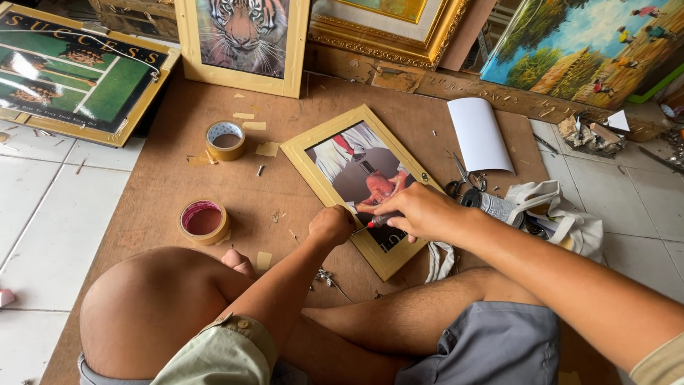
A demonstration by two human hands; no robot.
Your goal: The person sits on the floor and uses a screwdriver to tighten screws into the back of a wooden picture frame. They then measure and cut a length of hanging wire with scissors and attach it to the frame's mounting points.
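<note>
A small picture in a pale wooden frame [308,162] lies flat on a brown board [164,178] in front of my knees. My left hand [331,224] is closed in a fist at the frame's near edge, pressing on it. My right hand [417,209] rests on the picture's near end and grips a small red-tipped tool [377,222] against the glass. The tool's working end is hidden between my two hands.
Two tape rolls [226,140] [204,221] sit to the left on the board. A curled white sheet [479,134], scissors [463,178] and a white cloth bag [563,214] lie to the right. Framed pictures, among them a tiger picture [244,39], lean along the far side. White floor tiles surround the board.
</note>
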